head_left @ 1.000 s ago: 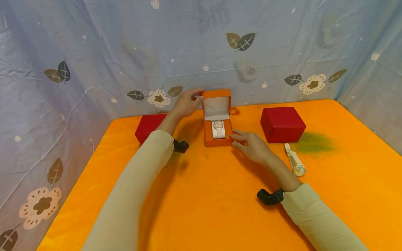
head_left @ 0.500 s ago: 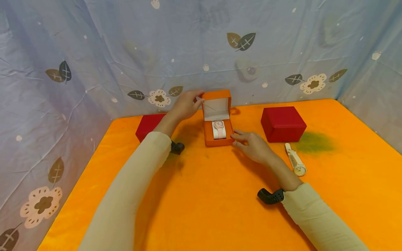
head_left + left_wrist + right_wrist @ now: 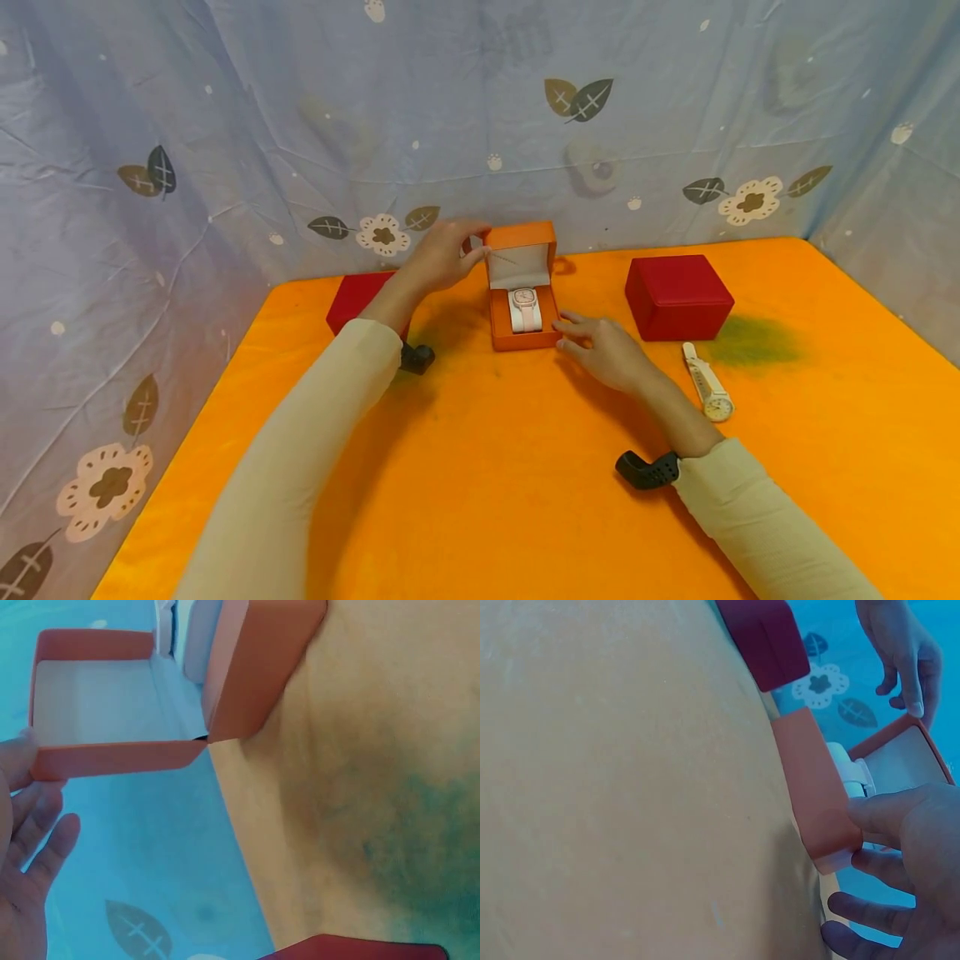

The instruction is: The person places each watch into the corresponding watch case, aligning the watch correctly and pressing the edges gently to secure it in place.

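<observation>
An orange watch box stands near the back of the table with its lid raised. Inside it, a pink-strapped watch with a squarish face is wrapped round a white cushion. My left hand pinches the lid's left edge; in the left wrist view the thumb is at the rim and the fingers lie behind it. At the front right corner of the base, my right hand holds the box with thumb and index finger, as the right wrist view shows. Its other fingers are spread apart from the box.
A closed red box stands on the right, with a white-strapped watch lying before it. Another red box on the left is partly behind my left forearm. A patterned curtain hangs directly behind the orange cloth.
The lid has tipped slightly forward and down, with my left hand moving along with it. My right hand keeps its place at the base.
</observation>
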Action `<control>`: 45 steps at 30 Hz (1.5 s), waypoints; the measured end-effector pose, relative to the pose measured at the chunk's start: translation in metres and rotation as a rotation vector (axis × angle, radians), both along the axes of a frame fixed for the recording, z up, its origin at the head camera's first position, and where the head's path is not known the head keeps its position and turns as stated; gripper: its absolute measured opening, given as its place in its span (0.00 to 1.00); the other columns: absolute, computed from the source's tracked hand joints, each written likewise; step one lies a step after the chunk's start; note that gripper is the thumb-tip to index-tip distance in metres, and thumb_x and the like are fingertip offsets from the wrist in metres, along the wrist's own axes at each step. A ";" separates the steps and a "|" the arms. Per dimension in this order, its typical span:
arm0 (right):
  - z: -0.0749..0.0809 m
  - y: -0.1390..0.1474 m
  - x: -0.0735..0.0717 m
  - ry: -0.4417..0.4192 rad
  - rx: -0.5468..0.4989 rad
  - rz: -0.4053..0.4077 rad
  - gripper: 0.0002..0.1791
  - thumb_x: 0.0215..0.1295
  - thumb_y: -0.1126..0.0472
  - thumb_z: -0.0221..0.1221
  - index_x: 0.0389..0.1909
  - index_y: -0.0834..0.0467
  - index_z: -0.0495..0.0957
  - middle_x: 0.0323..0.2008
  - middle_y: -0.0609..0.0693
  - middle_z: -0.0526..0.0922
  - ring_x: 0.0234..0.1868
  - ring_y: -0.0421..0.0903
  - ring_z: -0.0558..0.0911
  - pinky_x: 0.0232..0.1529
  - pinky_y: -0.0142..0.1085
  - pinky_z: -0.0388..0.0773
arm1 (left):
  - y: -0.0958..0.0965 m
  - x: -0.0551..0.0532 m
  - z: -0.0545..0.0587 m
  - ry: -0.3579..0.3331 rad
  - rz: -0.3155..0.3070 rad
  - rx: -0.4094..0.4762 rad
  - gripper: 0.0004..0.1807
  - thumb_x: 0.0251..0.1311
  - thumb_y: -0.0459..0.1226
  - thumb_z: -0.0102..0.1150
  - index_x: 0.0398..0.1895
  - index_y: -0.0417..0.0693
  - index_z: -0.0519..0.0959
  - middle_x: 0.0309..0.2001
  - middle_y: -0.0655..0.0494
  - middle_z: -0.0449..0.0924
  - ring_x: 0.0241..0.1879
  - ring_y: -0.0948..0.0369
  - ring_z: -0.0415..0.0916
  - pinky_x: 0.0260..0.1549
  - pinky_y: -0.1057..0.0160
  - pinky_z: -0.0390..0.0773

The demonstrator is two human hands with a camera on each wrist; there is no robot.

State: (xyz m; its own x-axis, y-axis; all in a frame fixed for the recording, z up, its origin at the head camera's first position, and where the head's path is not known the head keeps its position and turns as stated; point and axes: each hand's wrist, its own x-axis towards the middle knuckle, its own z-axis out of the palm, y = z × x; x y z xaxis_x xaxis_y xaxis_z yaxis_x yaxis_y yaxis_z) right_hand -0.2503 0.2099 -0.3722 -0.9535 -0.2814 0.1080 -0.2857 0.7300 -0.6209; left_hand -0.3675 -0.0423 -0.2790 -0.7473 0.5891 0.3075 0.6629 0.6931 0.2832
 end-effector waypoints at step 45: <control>0.003 -0.011 0.008 -0.013 0.316 0.052 0.39 0.69 0.50 0.56 0.75 0.58 0.52 0.76 0.59 0.49 0.73 0.62 0.58 0.66 0.61 0.61 | -0.003 0.020 -0.011 0.031 -0.086 0.052 0.15 0.62 0.38 0.62 0.49 0.43 0.76 0.44 0.50 0.79 0.39 0.55 0.77 0.37 0.61 0.79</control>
State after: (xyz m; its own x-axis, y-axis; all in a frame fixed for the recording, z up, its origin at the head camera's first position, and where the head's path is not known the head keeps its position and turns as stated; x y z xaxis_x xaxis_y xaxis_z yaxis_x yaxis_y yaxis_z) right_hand -0.2423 0.1985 -0.3694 -0.9376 -0.3477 -0.0048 -0.3214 0.8718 -0.3696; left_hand -0.3473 -0.0448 -0.2898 -0.6845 0.6331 0.3613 0.7281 0.6184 0.2958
